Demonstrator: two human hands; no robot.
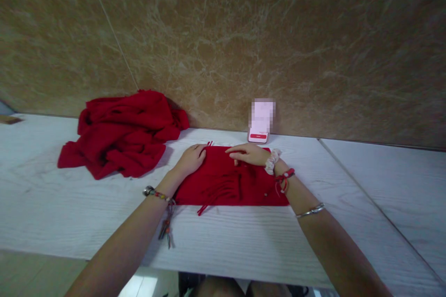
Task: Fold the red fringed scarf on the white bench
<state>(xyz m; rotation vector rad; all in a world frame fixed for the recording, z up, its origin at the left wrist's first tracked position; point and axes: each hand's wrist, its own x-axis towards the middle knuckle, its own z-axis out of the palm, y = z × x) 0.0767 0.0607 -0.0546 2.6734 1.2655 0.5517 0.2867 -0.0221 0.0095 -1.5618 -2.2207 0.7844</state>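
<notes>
A folded red scarf lies flat on the white tabletop in front of me, forming a rough rectangle. Its fringe rests across the middle, and a few strands stick out past the near edge. My left hand lies on the scarf's far left corner with its fingers laid flat on the cloth. Toward the far right side, my right hand is over the scarf, fingers stretched to the left and apart, palm down. Neither hand grips anything that I can see.
To the left, a crumpled heap of red cloth sits near the wall. A phone with a lit screen leans against the brown marbled wall. A seam crosses the white tabletop on the right.
</notes>
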